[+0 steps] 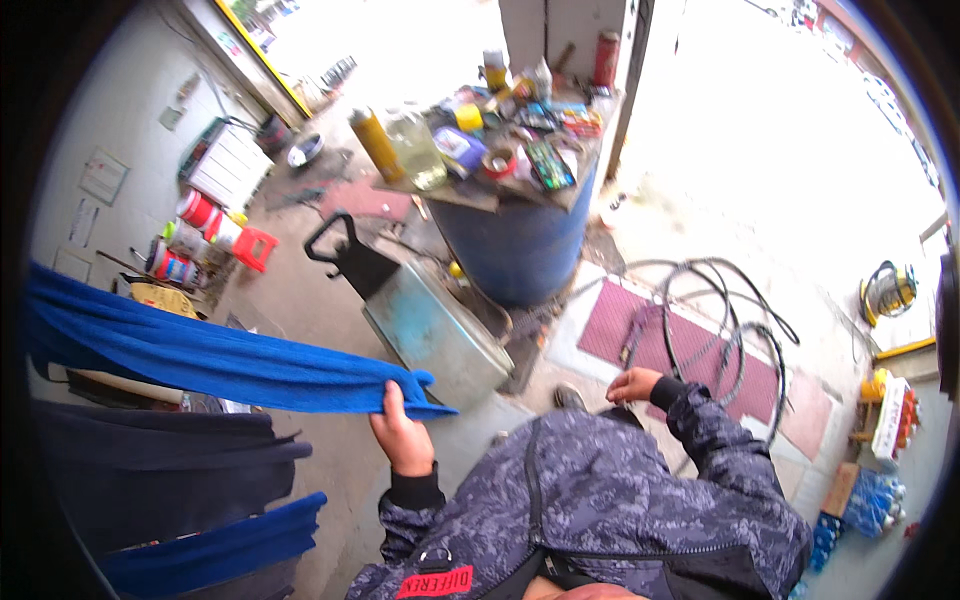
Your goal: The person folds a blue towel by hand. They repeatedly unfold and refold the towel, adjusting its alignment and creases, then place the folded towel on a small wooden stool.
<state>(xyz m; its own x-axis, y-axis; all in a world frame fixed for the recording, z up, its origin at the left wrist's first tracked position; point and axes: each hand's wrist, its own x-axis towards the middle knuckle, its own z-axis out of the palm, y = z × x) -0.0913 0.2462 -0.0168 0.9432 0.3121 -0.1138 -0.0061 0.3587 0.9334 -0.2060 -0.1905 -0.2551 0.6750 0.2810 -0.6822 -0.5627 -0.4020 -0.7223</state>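
My left hand point(405, 439) grips the near end of a bright blue cloth towel point(225, 349), which stretches away to the left edge of the view. Below it, dark grey towels point(172, 480) and another blue towel point(225, 536) hang in a row. My right hand point(634, 385) is held out in front of my jacket, fingers loosely curled, with nothing seen in it. Ahead of me stands a worn metal and light-blue machine point(442, 330) with a black handle point(367, 262).
A blue drum point(517, 247) bears a board crowded with bottles, tape and a phone point(551, 165). Black hoses point(667, 322) coil over a red mat point(615, 330) at right. Buckets point(199, 210) and a red stool point(255, 249) stand left. Bottle packs point(874, 502) lie at far right.
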